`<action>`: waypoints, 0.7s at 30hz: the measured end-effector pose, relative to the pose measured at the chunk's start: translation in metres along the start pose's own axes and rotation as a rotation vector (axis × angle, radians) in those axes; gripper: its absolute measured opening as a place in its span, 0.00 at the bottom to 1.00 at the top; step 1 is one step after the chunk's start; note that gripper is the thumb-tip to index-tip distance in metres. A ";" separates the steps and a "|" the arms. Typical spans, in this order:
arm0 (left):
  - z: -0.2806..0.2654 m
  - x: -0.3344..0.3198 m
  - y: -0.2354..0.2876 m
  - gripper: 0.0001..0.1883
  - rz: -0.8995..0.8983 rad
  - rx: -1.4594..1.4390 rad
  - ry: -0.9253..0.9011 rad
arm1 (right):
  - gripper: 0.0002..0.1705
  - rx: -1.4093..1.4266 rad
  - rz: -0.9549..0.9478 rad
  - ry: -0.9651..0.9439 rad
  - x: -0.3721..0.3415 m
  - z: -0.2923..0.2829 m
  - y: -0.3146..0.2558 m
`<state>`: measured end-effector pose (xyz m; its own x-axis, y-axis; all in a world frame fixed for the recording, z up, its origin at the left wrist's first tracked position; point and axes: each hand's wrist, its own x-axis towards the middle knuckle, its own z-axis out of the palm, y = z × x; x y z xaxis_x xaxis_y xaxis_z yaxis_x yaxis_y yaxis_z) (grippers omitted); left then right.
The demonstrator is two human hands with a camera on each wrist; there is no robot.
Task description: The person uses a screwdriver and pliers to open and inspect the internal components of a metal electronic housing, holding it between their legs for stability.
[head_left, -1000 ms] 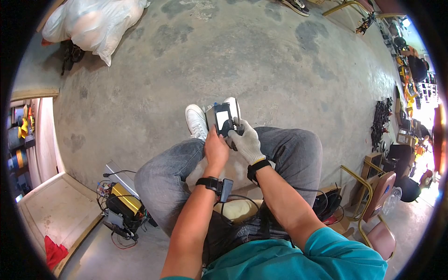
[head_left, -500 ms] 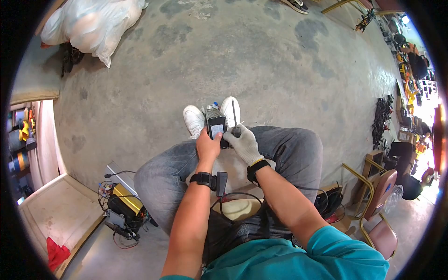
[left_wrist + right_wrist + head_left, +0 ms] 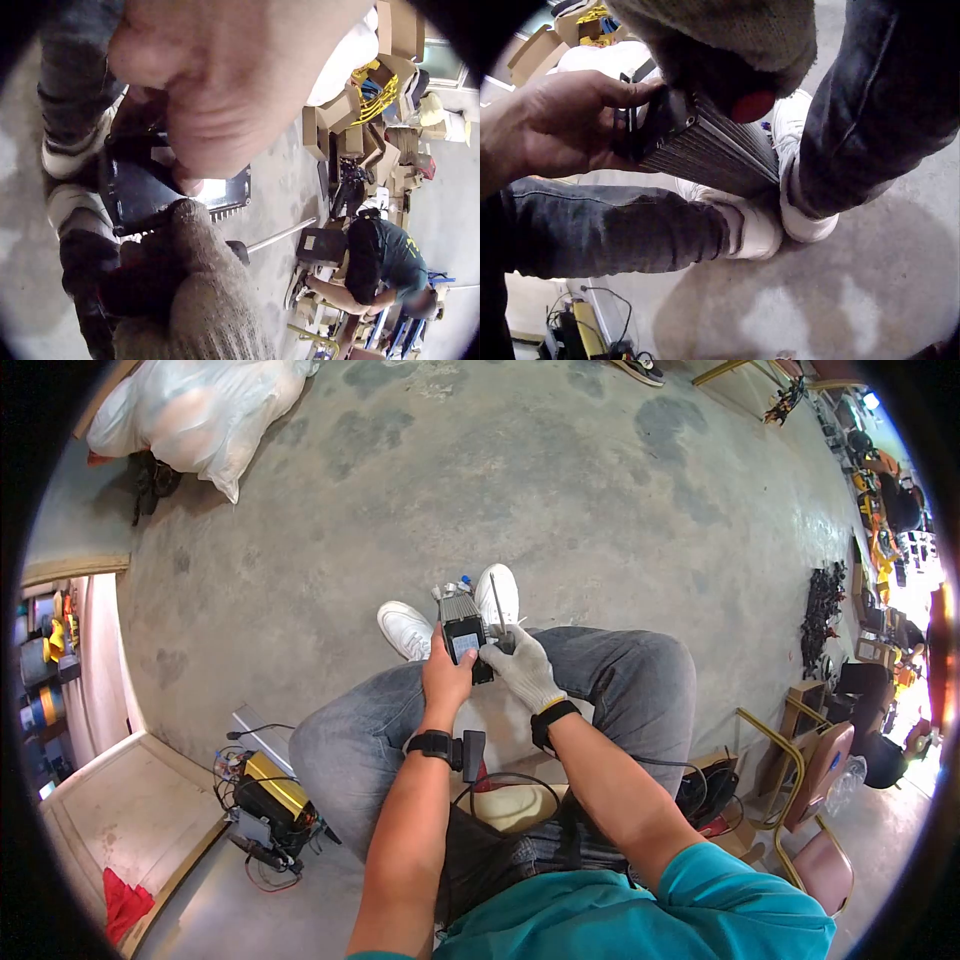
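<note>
My bare left hand [image 3: 446,676] grips a black box with metal cooling fins [image 3: 459,606], its thumb lying over the white label on the end plate. Along one side of the box, the long fins [image 3: 716,159] show clearly in the right wrist view. In my gloved right hand [image 3: 526,670] is a screwdriver [image 3: 281,235], its dark handle held in curled fingers and its shaft pointing away from me, beside the box. The handle's red end [image 3: 754,107] shows below the glove. The gloved thumb and fingertip are right at the box's edge near the label.
White shoes [image 3: 497,595] stand on the concrete floor under the box. To the left lies a gold and black device with wires [image 3: 268,785], near a wooden board [image 3: 120,810]. A white plastic bag [image 3: 200,415] sits far left, chairs [image 3: 815,780] at the right. Another person [image 3: 390,259] bends over among boxes.
The box has turned and tilted, so its fins now show beyond the label. The right hand has shifted beside it, screwdriver shaft now pointing forward. The left shoe has swung slightly left.
</note>
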<state>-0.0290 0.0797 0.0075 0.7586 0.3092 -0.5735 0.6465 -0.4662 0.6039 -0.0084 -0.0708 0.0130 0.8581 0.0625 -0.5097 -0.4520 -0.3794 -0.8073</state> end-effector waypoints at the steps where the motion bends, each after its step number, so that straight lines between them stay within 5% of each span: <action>1: 0.000 0.000 0.001 0.43 -0.002 0.002 -0.012 | 0.25 -0.003 0.001 -0.001 0.001 -0.001 0.001; 21: 0.009 0.000 -0.002 0.25 -0.059 0.005 0.009 | 0.29 0.038 0.148 -0.055 0.004 0.003 0.008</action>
<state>-0.0310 0.0733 0.0007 0.7200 0.3434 -0.6031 0.6897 -0.4508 0.5667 -0.0088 -0.0712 0.0037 0.7674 0.0599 -0.6384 -0.5818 -0.3534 -0.7325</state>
